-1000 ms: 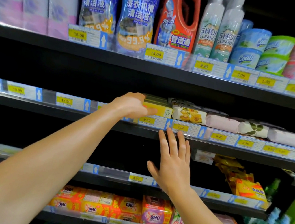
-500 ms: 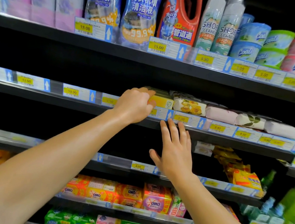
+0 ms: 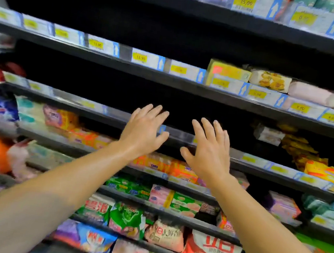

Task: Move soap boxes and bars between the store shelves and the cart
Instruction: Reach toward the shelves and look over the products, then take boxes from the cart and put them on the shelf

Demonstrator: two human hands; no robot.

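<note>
Soap in a yellow rectangular cardboard box (image 3: 227, 72) sits on the black metal shelf (image 3: 139, 73) at upper right — your left hand (image 3: 142, 132) and right hand (image 3: 209, 151), mid-frame, are both spread flat, grasping nothing.

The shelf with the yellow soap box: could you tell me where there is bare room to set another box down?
Bare room lies left of the yellow soap box, behind the 13.90 price tags. To its right it is crowded: wrapped soap bars sit side by side. Both the left hand and right hand are open and hold nothing.
</note>
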